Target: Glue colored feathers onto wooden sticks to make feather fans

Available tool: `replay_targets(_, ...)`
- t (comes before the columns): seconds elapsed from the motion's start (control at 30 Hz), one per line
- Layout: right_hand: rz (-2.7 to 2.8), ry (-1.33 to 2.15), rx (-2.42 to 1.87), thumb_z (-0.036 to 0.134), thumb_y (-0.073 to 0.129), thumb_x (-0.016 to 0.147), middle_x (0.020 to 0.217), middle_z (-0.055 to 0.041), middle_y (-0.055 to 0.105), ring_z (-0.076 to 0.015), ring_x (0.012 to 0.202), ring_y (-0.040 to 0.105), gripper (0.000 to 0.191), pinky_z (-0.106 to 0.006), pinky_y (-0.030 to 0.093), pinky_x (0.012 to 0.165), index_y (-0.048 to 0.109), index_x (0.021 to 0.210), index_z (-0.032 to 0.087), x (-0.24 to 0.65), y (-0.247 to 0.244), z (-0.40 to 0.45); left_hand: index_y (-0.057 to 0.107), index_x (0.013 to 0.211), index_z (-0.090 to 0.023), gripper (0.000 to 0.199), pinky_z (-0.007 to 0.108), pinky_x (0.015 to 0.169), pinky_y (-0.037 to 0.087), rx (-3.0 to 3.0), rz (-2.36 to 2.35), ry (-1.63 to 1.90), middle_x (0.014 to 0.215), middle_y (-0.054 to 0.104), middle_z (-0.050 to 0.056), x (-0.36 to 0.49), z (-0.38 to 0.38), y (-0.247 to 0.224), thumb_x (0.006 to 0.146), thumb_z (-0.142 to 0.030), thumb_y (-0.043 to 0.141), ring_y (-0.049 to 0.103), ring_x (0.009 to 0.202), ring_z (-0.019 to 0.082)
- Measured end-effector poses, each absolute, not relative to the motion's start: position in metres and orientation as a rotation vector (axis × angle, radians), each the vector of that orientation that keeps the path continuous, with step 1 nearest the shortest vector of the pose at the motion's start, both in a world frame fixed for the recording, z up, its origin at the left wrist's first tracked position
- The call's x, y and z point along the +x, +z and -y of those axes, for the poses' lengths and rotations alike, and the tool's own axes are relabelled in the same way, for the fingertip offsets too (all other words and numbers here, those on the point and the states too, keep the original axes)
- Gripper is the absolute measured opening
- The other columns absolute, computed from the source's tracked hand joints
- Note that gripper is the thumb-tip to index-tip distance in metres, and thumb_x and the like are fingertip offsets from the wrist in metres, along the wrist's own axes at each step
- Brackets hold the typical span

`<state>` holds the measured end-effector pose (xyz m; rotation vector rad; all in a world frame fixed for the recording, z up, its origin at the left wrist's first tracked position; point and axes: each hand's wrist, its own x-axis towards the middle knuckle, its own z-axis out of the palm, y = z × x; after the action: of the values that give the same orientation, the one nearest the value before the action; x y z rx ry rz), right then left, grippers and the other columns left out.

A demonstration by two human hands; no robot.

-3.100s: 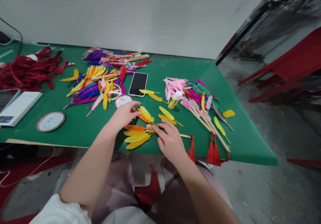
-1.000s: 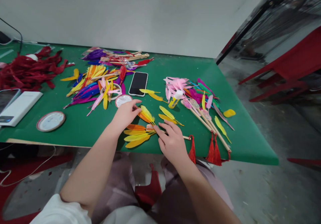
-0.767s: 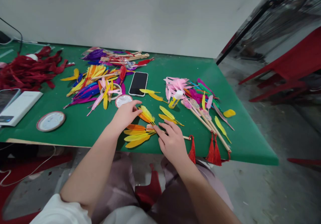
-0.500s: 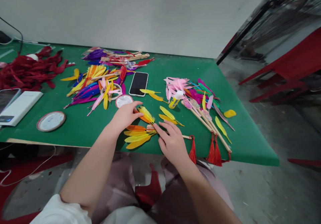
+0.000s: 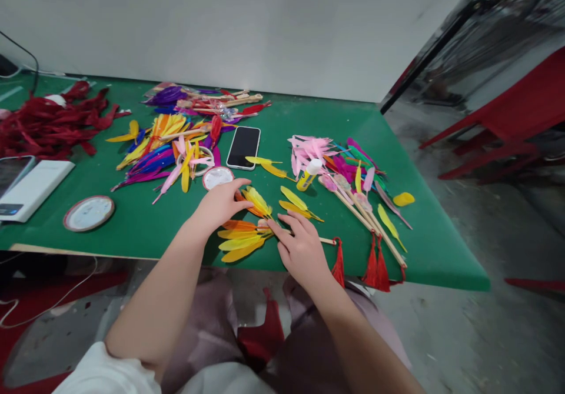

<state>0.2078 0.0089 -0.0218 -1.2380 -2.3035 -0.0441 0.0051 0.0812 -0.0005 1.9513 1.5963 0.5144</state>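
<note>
Several yellow and orange feathers (image 5: pixel 242 244) fan out at the left end of a thin stick (image 5: pixel 327 241) with a red tassel (image 5: pixel 338 264). My left hand (image 5: pixel 222 203) pinches the outer end of a small bunch of yellow and orange feathers (image 5: pixel 258 201) just above that fan. Over the stick lies my right hand (image 5: pixel 300 242), fingers spread, its index fingertip at the base where the feathers meet. Two loose yellow feathers (image 5: pixel 296 201) rest just beyond my right hand. Part of the stick is hidden under that hand.
Beyond my hands are a phone (image 5: pixel 244 146), a glue stick (image 5: pixel 309 175) and a white lid (image 5: pixel 218 177). Coloured feather piles (image 5: pixel 152 162) and dark red strips (image 5: pixel 53 126) lie left; tasselled sticks (image 5: pixel 359 211) and pink feathers (image 5: pixel 309 153) lie right. The green table's edge (image 5: pixel 468 285) is near.
My right index fingertip has shifted slightly left along the feather base. My left hand keeps its pinch on the small bunch, almost unmoved.
</note>
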Motion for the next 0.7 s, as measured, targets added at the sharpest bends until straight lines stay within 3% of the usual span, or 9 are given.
replay_targets(0.27,2.302,-0.064,-1.231,0.008,0.045,0.075,0.103,-0.0102,0.058,-0.0243,0.107,0.044,0.037,-0.042,0.042,0.088,0.060,0.107,0.019,0.207,-0.023,-0.010,0.049,0.116,-0.023,0.049,0.024,0.059,0.040,1.954,-1.598,0.515,0.077,0.060,0.001,0.006,-0.081,0.000,0.070,-0.036,0.060,0.055,0.067,0.014)
replay_targets(0.4,2.298,-0.071,-1.222,0.008,0.045,0.076,0.102,-0.0104,0.059,-0.0246,0.107,0.045,0.036,-0.042,0.043,0.087,0.061,0.107,0.018,0.207,-0.023,-0.010,0.051,0.113,-0.022,0.039,0.024,0.060,0.040,1.961,-1.676,0.595,0.076,0.060,0.000,0.007,-0.081,0.004,0.076,-0.036,0.052,0.053,0.063,0.013)
replay_targets(0.57,2.302,-0.057,-1.240,0.008,0.044,0.076,0.099,-0.0098,0.059,-0.0241,0.105,0.046,0.037,-0.042,0.043,0.086,0.061,0.107,0.019,0.207,-0.021,-0.010,0.057,0.103,-0.021,0.030,0.024,0.061,0.040,1.983,-1.772,0.731,0.079,0.060,0.001,0.007,-0.080,0.011,0.078,-0.034,0.046,0.052,0.063,0.012)
replay_targets(0.7,2.304,-0.044,-1.236,0.008,0.044,0.076,0.100,-0.0097,0.059,-0.0240,0.106,0.045,0.037,-0.042,0.043,0.087,0.060,0.108,0.019,0.207,-0.020,-0.009,0.063,0.084,-0.018,0.026,0.023,0.058,0.038,2.074,-1.611,0.651,0.068,0.059,0.000,0.009,-0.074,0.019,0.079,-0.036,0.044,0.050,0.059,0.011)
